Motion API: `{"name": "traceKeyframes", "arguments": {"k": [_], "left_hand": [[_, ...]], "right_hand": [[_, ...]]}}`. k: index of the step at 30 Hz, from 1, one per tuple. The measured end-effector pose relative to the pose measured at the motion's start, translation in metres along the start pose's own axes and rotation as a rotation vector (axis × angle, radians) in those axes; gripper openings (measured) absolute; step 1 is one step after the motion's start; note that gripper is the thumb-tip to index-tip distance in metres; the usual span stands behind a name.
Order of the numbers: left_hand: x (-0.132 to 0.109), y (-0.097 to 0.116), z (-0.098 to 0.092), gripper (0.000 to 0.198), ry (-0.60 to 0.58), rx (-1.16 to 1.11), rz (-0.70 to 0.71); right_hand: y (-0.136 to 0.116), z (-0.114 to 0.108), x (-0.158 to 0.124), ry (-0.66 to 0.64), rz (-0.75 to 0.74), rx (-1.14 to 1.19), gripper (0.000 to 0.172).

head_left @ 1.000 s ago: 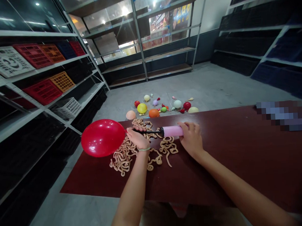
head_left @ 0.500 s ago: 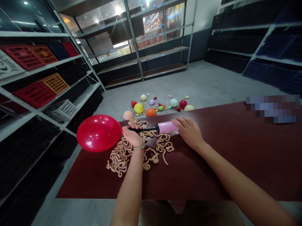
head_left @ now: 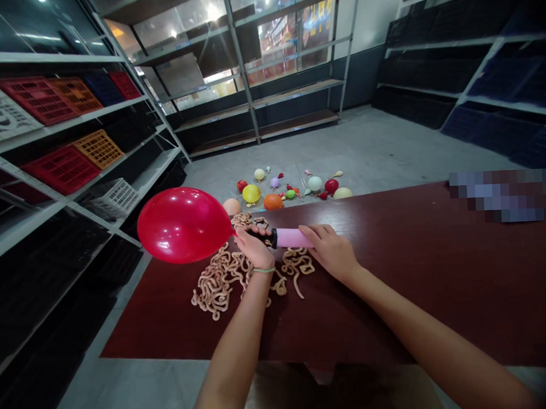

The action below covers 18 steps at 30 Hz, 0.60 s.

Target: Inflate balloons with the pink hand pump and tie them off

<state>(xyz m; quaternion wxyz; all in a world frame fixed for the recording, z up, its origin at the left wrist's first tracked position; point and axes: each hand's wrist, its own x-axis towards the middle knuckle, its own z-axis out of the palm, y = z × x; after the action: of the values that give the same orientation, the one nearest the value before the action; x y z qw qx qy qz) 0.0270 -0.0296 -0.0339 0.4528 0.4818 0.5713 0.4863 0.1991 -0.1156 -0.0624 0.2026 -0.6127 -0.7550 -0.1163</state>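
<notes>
A large red balloon (head_left: pixel 183 225), blown up and glossy, juts out to the left above the table's left part. My left hand (head_left: pixel 255 247), with a pale band at the wrist, is closed around the black end of a balloon pump (head_left: pixel 292 238), right at the balloon's neck. The pump's pink barrel points right, and my right hand (head_left: pixel 332 250) is closed around its far end. The black rod is hidden now. Beneath my left hand lies a tangled heap of tan, twisted cords (head_left: pixel 215 282) on the dark red table (head_left: pixel 393 271).
Several small balloons, among them a yellow balloon (head_left: pixel 251 194) and an orange balloon (head_left: pixel 273 201), lie on the floor beyond the table. A blurred patch (head_left: pixel 501 196) covers something at the table's right. Shelves with plastic crates (head_left: pixel 63 168) stand on the left.
My left hand has moved right and my right hand slightly left, so the pump's black rod has slid into the barrel. The red balloon looks bigger and sits slightly higher.
</notes>
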Motion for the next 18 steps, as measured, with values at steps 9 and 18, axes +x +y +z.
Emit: {"name": "traceKeyframes", "arguments": {"k": [9, 18], "left_hand": [[0.008, 0.013, -0.022, 0.021, 0.439, -0.905, 0.181], [0.003, 0.007, -0.013, 0.022, 0.412, -0.835, 0.223]], "right_hand": [[0.049, 0.000, 0.004, 0.129, 0.040, -0.085, 0.046], [0.007, 0.001, 0.002, 0.047, 0.031, 0.000, 0.045]]}}
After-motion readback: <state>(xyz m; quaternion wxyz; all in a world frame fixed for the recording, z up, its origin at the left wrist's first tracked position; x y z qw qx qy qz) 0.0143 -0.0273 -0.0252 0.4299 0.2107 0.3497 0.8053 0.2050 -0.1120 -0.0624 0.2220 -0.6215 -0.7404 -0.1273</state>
